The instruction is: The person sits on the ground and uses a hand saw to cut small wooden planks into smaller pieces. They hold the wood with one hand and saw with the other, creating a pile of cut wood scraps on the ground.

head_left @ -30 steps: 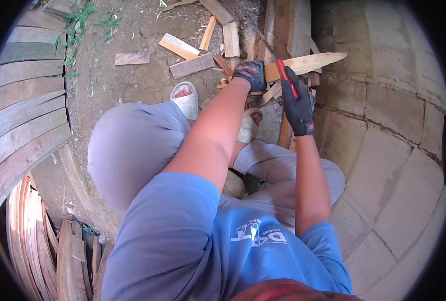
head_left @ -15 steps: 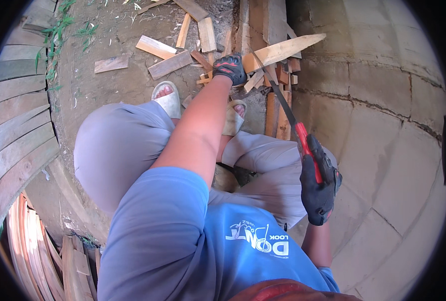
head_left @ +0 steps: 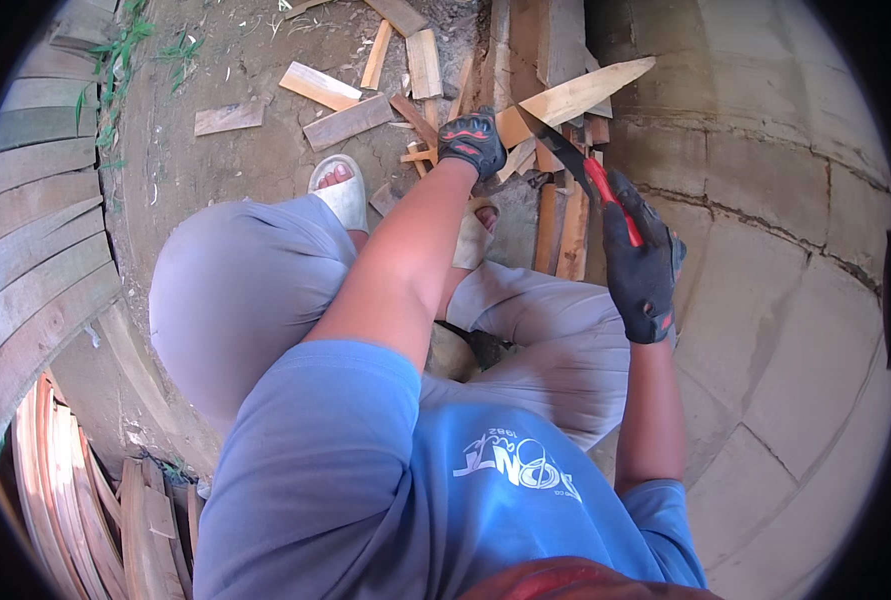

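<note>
My gloved right hand point(head_left: 639, 258) is closed round the red handle of a hand saw point(head_left: 562, 150). The saw's dark blade lies across a pale, pointed wooden board point(head_left: 585, 92), close to the board's left end. My left hand point(head_left: 472, 143), in a black glove with red marks, is closed on that left end. The board's pointed end reaches out to the right. Under the board are stacked wood pieces point(head_left: 572, 230), partly hidden by the saw and the board.
Several cut offcuts point(head_left: 346, 122) lie scattered on the dirt ground beyond my sandalled feet point(head_left: 341, 190). A concrete block wall or paving point(head_left: 755, 180) runs along the right. Weathered planks point(head_left: 35, 215) line the left side, with long wood strips point(head_left: 60, 480) below them.
My right hand has pushed the saw forward and away from me, so less blade shows on the near side of the board. My left hand keeps its hold.
</note>
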Motion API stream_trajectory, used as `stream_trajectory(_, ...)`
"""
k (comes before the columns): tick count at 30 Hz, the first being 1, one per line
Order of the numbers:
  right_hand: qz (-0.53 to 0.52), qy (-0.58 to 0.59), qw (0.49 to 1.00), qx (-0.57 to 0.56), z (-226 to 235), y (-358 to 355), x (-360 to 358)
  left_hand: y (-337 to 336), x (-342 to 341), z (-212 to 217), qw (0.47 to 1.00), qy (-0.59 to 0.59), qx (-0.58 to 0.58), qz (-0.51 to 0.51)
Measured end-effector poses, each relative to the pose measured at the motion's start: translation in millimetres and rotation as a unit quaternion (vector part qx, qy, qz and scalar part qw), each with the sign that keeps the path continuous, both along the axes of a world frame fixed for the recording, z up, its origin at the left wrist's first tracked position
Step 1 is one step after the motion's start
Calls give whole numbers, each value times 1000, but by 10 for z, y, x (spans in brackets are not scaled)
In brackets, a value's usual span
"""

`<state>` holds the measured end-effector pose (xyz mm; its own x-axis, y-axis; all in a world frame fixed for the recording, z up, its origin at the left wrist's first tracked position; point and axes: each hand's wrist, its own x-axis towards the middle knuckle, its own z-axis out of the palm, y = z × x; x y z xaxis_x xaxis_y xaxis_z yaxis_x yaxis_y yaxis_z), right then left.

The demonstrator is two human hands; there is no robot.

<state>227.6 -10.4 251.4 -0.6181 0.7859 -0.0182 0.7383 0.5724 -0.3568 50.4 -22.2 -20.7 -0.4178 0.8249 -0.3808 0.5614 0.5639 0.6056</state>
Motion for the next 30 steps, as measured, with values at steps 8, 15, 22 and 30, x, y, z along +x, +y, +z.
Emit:
stream_trajectory(8,78,23,997,-14,-308,37,468,25,-19,48,999,40,26,23)
stream_trajectory(15,58,47,996,-45,-463,-79,460,32,-40,12,997,68,25,24)
stream_trajectory(22,58,60,995,-55,-743,-68,37,72,-54,64,994,100,26,20)
stream_trajectory(30,9,184,982,-27,-823,13,72,-26,-25,126,994,106,9,30)
